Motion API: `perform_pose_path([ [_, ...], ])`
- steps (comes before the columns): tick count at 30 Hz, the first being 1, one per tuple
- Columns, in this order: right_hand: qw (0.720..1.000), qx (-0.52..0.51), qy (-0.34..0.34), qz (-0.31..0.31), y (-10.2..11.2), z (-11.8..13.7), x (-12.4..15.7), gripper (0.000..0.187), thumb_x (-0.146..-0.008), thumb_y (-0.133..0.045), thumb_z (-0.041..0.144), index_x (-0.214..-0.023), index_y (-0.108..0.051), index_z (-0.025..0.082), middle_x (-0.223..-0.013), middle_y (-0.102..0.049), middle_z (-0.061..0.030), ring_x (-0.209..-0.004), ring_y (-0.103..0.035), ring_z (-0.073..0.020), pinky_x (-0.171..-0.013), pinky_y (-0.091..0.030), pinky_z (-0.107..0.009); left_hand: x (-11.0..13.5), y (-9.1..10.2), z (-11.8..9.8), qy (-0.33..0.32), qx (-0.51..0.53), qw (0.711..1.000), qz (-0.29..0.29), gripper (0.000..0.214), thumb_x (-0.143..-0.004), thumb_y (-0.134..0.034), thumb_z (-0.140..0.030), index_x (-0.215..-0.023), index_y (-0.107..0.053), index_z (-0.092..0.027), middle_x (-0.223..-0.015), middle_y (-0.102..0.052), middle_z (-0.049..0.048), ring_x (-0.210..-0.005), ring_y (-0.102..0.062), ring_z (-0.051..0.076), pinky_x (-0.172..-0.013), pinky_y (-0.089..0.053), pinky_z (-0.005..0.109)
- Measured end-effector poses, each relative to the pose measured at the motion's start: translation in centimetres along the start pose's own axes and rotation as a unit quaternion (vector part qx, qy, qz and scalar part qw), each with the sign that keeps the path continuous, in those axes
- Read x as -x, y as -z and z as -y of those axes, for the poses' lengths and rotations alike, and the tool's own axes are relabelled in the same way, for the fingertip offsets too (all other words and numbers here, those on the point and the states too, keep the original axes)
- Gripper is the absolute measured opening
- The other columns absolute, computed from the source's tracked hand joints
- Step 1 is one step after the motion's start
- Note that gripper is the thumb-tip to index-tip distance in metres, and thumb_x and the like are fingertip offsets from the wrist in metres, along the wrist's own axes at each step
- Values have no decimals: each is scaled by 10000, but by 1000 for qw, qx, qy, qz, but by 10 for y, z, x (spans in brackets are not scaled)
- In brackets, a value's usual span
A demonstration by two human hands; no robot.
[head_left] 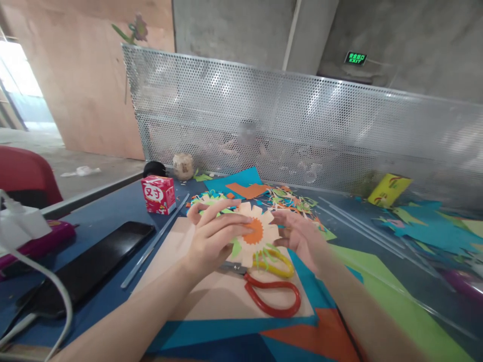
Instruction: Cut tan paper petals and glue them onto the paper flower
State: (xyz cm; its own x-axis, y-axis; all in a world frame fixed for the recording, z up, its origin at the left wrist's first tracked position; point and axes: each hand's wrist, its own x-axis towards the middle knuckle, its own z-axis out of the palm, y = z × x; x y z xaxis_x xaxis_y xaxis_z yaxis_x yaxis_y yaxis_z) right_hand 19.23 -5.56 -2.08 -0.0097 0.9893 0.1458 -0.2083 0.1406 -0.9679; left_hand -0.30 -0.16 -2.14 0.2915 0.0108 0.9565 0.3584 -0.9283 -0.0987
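Observation:
A paper flower (255, 232) with cream petals, an orange centre and green leaf strips is held above the table. My left hand (211, 236) grips its left side, thumb on the orange centre. My right hand (300, 236) touches the flower's right edge with fingers spread. Under the flower lie scissors (272, 289) with one red and one yellow handle, resting on a tan paper sheet (211, 291).
Coloured paper sheets and scraps (290, 198) cover the blue table. A red carton (158, 194), a black phone (94, 261), a thin rod (154, 241) and a white charger with cable (22, 226) lie at left. A perforated metal screen (302, 125) stands behind. A yellow box (388, 188) sits at right.

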Motion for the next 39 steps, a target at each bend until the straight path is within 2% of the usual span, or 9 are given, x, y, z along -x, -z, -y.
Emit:
perform_pose_path([
  [3, 997, -53, 25, 57, -7, 2, 4, 238, -700, -606, 350, -912, -531, 272, -941, -563, -4, -719, -555, -117, -661, -488, -275, 2, -3, 0, 5, -7, 1000, 18, 347, -709, -403, 35, -739, -600, -249, -791, -692, -64, -935, -525, 168, -786, -280, 340],
  [7, 994, -69, 41, 71, -10, -1, 6, 174, -684, -626, 275, -850, -573, 258, -913, -553, 4, -738, -551, -114, -667, -476, -253, 7, -7, 3, 21, -25, 999, 42, 391, -672, -398, 43, -770, -605, -275, -830, -684, -84, -916, -497, 167, -819, -247, 355],
  [19, 982, 173, 57, -48, 2, -6, -1, 113, -671, -597, 277, -736, -653, 204, -752, -642, -14, -693, -574, -135, -647, -438, -268, 11, -12, 5, 83, -14, 967, 239, 500, -613, -421, 23, -1010, -545, -255, -1139, -543, 26, -1086, -385, 232, -874, -245, 421],
  [23, 973, 220, 55, -48, -1, -1, 2, 142, -677, -575, 309, -693, -658, 196, -723, -661, -21, -709, -589, -151, -660, -452, -277, 4, -7, 12, 176, 62, 948, 260, 577, -576, -326, 65, -1067, -457, -208, -1141, -522, 56, -1085, -412, 197, -892, -289, 420],
  [28, 971, 230, 62, -30, -4, 1, 5, 147, -701, -562, 306, -711, -663, 200, -763, -672, -27, -734, -600, -157, -662, -468, -274, -1, -10, 23, 333, 233, 895, 186, 290, -763, -357, -84, -1028, -442, -165, -1009, -559, 89, -981, -514, 174, -855, -385, 381],
  [31, 974, 216, 67, -19, -4, 0, 6, 143, -716, -551, 303, -714, -654, 204, -771, -662, -22, -733, -594, -152, -651, -467, -266, -2, -12, 25, 457, 346, 804, 160, 253, -833, -367, -268, -1058, -434, -174, -975, -590, 84, -841, -583, 155, -735, -453, 328],
  [34, 968, 242, 70, -12, -4, 0, 7, 135, -715, -544, 285, -684, -645, 202, -750, -653, -18, -720, -585, -155, -624, -462, -261, -4, -10, 21, 528, 389, 717, 234, 303, -812, -413, -398, -993, -515, -177, -933, -619, 74, -777, -592, 143, -638, -452, 266],
  [36, 961, 270, 66, 0, -5, 1, 8, 142, -722, -535, 283, -678, -643, 204, -730, -649, -17, -701, -579, -154, -609, -456, -258, -5, -9, 16, 505, 394, 711, 290, 279, -774, -489, -392, -931, -571, -176, -880, -626, 52, -779, -575, 132, -632, -433, 238],
  [39, 950, 303, 64, 32, -7, 2, 8, 175, -747, -506, 291, -677, -642, 207, -724, -641, -17, -703, -572, -153, -613, -445, -253, -4, -8, 11, 473, 403, 719, 311, 234, -748, -541, -332, -919, -588, -180, -784, -628, 23, -727, -562, 114, -614, -413, 223],
])
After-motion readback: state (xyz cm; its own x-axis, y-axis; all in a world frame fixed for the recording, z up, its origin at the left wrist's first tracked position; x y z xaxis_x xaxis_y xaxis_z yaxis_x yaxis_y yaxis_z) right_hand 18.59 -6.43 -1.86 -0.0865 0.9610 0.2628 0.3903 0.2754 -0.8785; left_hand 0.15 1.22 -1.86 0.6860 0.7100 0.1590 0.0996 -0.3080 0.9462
